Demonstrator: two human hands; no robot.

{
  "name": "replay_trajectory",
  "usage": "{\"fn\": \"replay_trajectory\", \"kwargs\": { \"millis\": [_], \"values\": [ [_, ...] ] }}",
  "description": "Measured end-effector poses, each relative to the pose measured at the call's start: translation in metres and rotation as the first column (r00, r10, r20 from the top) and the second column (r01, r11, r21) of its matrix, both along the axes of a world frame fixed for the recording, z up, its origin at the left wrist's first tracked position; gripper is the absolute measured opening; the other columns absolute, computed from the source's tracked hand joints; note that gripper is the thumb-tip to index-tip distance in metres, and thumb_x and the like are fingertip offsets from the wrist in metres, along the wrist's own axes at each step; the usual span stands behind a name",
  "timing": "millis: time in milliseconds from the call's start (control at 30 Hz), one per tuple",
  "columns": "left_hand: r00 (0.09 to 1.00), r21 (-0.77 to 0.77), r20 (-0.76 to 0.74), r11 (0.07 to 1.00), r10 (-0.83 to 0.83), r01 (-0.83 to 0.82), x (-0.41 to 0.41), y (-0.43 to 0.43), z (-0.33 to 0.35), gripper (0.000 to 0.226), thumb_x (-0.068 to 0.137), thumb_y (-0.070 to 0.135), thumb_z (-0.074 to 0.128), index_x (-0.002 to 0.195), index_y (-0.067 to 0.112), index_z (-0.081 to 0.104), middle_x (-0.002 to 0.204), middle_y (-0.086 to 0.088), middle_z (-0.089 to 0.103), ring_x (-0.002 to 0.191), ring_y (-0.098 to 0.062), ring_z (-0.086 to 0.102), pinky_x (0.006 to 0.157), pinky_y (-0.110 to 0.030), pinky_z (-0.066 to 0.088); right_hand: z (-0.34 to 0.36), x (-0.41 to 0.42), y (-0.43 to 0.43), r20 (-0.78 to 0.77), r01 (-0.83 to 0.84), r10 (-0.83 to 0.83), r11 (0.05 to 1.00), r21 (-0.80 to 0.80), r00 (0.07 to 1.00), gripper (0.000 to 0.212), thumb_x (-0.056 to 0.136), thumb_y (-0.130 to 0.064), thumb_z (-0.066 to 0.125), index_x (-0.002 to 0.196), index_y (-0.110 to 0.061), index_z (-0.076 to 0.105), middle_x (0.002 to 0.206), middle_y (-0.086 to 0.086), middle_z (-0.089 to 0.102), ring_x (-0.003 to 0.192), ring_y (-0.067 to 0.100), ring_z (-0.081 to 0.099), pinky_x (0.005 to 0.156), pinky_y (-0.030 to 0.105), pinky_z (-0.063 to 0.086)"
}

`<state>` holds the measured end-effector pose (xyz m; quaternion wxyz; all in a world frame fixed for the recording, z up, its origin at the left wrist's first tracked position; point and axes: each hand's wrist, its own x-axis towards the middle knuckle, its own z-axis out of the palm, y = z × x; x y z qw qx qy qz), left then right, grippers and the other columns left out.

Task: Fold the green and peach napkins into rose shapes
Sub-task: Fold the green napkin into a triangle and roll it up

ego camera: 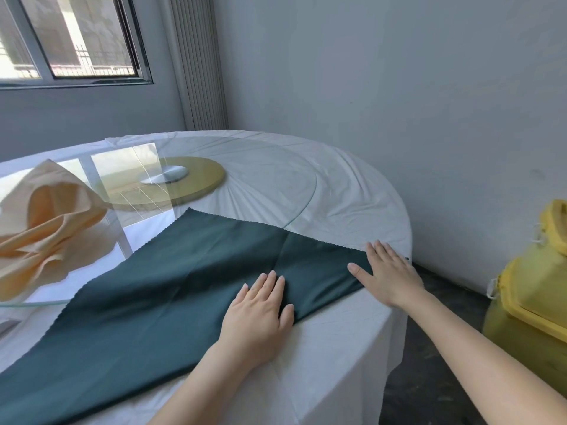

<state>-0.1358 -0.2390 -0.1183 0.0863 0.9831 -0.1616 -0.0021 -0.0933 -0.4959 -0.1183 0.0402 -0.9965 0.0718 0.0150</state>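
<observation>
The peach napkin (pixel 46 222) sits bunched on the glass turntable (pixel 260 185), left; the green napkin (pixel 153 286) lies flat, stretching diagonally toward the tabletop's (pixel 352 210) right edge, left hand (pixel 257 314) straight-fingered mid-cloth, right hand (pixel 389 271) flat on its right corner

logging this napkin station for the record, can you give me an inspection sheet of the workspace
surface: round table under a white cloth, with a round glass turntable on top.
job's things: dark green cloth napkin spread flat, far corner on the glass; peach cloth napkin bunched on the glass at left.
clutter: nothing seen.
grippers: left hand and right hand both lie flat on the green napkin, fingers straight.
cables: nothing seen.
surroundings: grey walls, window, ribbed radiator, yellow plastic bins beside the table at right.
</observation>
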Motion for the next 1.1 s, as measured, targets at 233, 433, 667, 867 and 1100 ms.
{"fn": "replay_trajectory", "kwargs": {
  "millis": [233,433,667,867,1100],
  "values": [
    [0.996,0.029,-0.083,0.999,0.043,-0.040,-0.012,0.017,0.007,0.062,0.098,0.050,0.019,0.151,0.024,0.002,0.158,0.007,-0.007,0.145,-0.010,-0.009,0.118,-0.038,-0.003,-0.003,0.002,0.000,0.019,0.011,-0.012,1.000,0.019,1.000,0.084,0.086,-0.072,0.009,0.150,-0.018,-0.004,0.158,-0.001,-0.006,0.145,0.014,-0.006,0.118,0.035,0.001],
    [0.964,0.071,-0.053,0.964,0.262,-0.258,-0.051,0.077,0.012,0.064,0.095,0.055,0.015,0.150,0.021,0.010,0.159,0.005,-0.001,0.145,-0.014,-0.003,0.118,-0.037,0.004,0.007,-0.006,0.013,0.154,-0.032,0.021,0.997,0.074,0.988,0.073,0.090,-0.060,0.031,0.149,-0.020,0.015,0.158,0.004,-0.004,0.145,0.015,-0.005,0.118,0.039,0.001],
    [0.961,0.024,0.009,0.961,0.275,-0.275,-0.061,0.082,0.007,0.057,0.098,0.046,0.022,0.148,0.019,0.015,0.158,0.003,0.006,0.144,-0.016,0.004,0.114,-0.035,0.007,0.027,-0.045,0.154,0.292,-0.507,0.434,0.822,0.259,0.852,0.054,0.098,-0.038,0.033,0.147,-0.016,0.025,0.158,-0.001,0.009,0.144,0.007,0.003,0.116,0.029,0.002],
    [0.960,0.033,-0.012,0.960,0.280,-0.279,-0.056,0.084,-0.002,0.080,0.079,0.052,-0.005,0.150,0.019,0.011,0.159,0.001,0.006,0.145,-0.016,0.003,0.115,-0.039,0.005,0.010,-0.052,0.212,0.154,-0.590,0.573,0.745,0.310,0.805,0.050,0.100,-0.026,0.023,0.149,-0.018,0.016,0.158,-0.004,0.007,0.143,0.004,0.002,0.116,0.026,0.001],
    [0.965,0.037,-0.046,0.966,0.258,-0.256,-0.061,0.105,0.000,0.063,0.093,0.046,0.011,0.151,0.021,0.006,0.159,0.004,0.000,0.145,-0.013,-0.002,0.116,-0.040,0.000,0.002,-0.054,0.212,0.092,-0.604,0.597,0.787,0.122,0.797,0.052,0.100,-0.031,0.021,0.150,-0.020,0.008,0.158,-0.006,0.000,0.143,0.004,-0.003,0.116,0.027,-0.002]
  ]
}}
